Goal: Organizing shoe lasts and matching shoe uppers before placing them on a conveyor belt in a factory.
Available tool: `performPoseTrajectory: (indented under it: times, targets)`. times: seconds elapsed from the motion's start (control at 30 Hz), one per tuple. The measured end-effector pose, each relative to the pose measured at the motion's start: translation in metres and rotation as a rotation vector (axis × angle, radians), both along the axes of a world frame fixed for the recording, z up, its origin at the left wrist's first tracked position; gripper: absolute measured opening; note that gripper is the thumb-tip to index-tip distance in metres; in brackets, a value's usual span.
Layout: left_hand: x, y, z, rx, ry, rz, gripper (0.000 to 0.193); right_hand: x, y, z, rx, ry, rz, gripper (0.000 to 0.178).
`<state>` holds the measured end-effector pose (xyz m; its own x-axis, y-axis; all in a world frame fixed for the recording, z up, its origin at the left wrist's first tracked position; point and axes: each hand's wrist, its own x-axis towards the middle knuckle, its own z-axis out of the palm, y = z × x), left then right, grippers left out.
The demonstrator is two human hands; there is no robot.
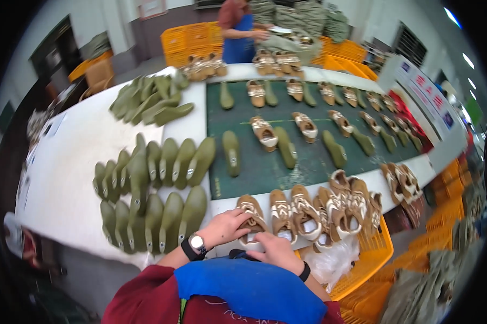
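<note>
At the table's near edge, a brown sneaker [251,212] with cream stripes lies with its toe pointing away from me. My left hand [226,227] holds its left side, fingers curled over the opening. My right hand [275,250] grips it at the heel end, thumb against the pale collar; some fingertips are hidden. Just right of it stand matching sneakers [281,213], and more are heaped beyond them. Left of my hands, olive-green foot-shaped pieces [171,218] with small white marks at the heel lie in overlapping rows.
A green conveyor belt [265,181] carries spaced sneakers and green pieces. More green pieces [151,97] are piled on the white table [65,162]. A yellow crate [384,248] with a plastic bag [335,262] stands at my right. Across the table works a person in a blue apron [238,43].
</note>
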<state>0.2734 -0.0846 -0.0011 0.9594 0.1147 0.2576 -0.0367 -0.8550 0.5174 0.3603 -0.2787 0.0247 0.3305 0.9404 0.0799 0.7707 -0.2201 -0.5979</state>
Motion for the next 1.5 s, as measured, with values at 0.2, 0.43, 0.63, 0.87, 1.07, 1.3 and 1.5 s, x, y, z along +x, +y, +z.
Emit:
performPoseTrajectory:
  times: [0.2,0.43,0.63,0.87,1.07,1.3,1.5]
  targets:
    - [-0.017,0.066,-0.008,0.147,0.135,0.173,0.044,0.003,0.006,-0.001,-0.047,0.056,-0.004,0.037]
    - [0.003,0.169,-0.049,0.334,0.417,0.554,0.056,0.001,0.009,0.002,-0.053,0.056,-0.009,0.036]
    - [0.04,0.209,-0.104,0.154,0.626,0.73,0.072,-0.003,0.011,0.01,-0.134,0.103,-0.076,0.033]
    - [0.021,0.197,-0.085,0.109,0.589,0.745,0.072,0.0,0.021,0.002,-0.116,0.095,-0.096,0.035]
    - [-0.083,0.19,-0.03,0.367,0.05,0.983,0.08,0.002,0.024,0.0,-0.13,0.085,-0.083,0.034]
    - [-0.178,0.249,-0.082,-0.248,0.354,1.288,0.093,-0.001,0.034,0.005,-0.121,0.097,0.008,0.032]
    - [-0.195,0.257,-0.075,-0.953,-0.16,1.112,0.047,0.004,0.033,0.001,-0.089,0.082,0.013,0.031]
